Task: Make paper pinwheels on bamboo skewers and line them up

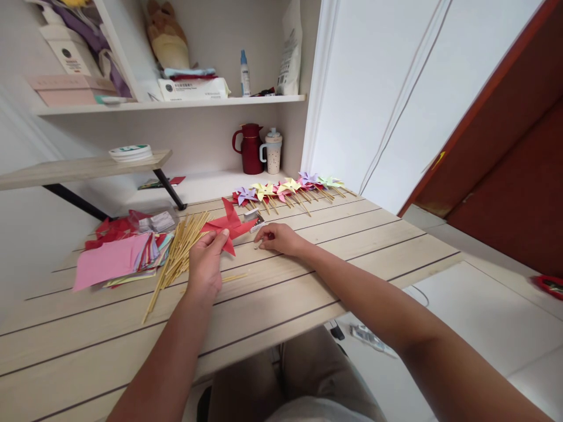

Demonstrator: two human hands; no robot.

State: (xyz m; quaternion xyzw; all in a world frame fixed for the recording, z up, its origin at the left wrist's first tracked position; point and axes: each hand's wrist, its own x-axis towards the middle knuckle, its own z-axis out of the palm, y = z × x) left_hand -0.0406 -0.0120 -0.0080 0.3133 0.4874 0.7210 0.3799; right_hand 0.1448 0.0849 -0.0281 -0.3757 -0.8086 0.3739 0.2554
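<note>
My left hand (206, 264) grips a red paper pinwheel (231, 221) between thumb and fingers, its points folded in toward the middle. Just right of it, my right hand (280, 239) is low over the table with thumb and fingertips drawn together. Whatever those fingertips may hold is too small to make out. A tiny object (256, 247) lies on the wood below them. Beyond the right fingertips sits a small open box (257, 223) with shiny bits in it. One thin stick (235, 276) lies on the table beside my left wrist.
Wooden sticks (176, 258) lie piled left of my hand, beside stacked coloured paper (109, 258). Several finished pinwheels (290, 186) on sticks line the table's back edge. A raised wooden stand (88, 170) is at back left. Behind are a red jug (251, 149) and a cup (273, 153).
</note>
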